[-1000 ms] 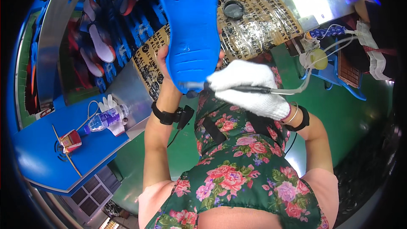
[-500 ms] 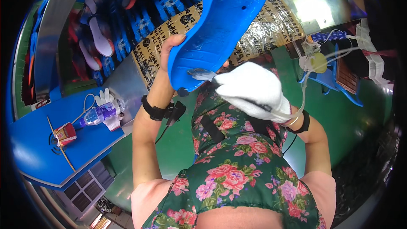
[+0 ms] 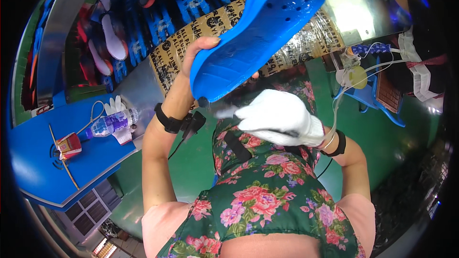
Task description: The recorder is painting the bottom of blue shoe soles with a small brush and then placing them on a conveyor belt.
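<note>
A glossy blue shoe sole (image 3: 248, 43), shaped like a clog's with several small holes at its wide far end, is held up and tilted in my bare left hand (image 3: 198, 52). My thumb lies on its left rim, and a fingertip shows past the right edge; the other fingers are hidden beneath. A dark round knob (image 3: 203, 102) sits by its near end. My right hand (image 3: 275, 118), in a white glove, is closed around a small brush (image 3: 224, 113), whose blurred bristles are just below the sole, apart from it. A thin clear tube (image 3: 333, 114) runs along my right wrist.
Beyond the sole lies a taped brown cardboard sheet (image 3: 174, 52); shoe parts (image 3: 114, 38) rest on a blue slatted rack. On the left, a blue table (image 3: 33, 157) holds a bottle (image 3: 112, 123), white gloves (image 3: 114, 106) and a red box (image 3: 69, 145). A blue chair (image 3: 382, 107) stands right.
The brush has come off the inside of the sole and moved down toward me with my right hand. The sole has shifted slightly to the right and tilted.
</note>
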The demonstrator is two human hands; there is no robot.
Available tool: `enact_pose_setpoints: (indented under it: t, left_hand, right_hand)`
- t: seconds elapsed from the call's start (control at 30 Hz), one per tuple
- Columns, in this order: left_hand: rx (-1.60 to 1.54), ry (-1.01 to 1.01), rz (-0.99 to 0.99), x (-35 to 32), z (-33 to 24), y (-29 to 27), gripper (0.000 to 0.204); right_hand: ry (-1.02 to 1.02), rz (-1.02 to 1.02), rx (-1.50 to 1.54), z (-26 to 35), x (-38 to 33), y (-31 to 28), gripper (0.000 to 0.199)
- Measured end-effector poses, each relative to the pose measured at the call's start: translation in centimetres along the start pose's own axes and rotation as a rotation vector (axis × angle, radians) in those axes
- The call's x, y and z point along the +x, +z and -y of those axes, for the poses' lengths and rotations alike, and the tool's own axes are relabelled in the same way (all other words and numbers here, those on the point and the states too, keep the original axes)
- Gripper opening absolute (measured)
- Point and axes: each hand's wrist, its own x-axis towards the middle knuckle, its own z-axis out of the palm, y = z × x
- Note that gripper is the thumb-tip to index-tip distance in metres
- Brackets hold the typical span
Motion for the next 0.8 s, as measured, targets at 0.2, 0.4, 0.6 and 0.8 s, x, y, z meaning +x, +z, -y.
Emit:
enact_pose_setpoints:
  t: [0.2,0.4,0.6,0.8]
  left_hand:
    - [-0.131,0.090,0.036,0.7,0.7,-2.0,0.094]
    - [-0.338,0.209,-0.204,-0.4,2.9,-2.3,0.093]
    - [-0.287,0.139,-0.024,0.4,6.0,-1.8,0.093]
    - [-0.333,0.225,-0.188,0.0,4.8,-3.2,0.089]
  right_hand:
    - [0.253,-0.201,0.087,0.6,1.4,0.3,0.021]
    - [0.227,-0.311,-0.013,-0.7,2.3,-2.6,0.017]
    - [-0.073,-0.399,-0.569,-5.6,6.0,-8.7,0.022]
    - [-0.126,-0.111,-0.522,-3.1,3.2,-4.2,0.032]
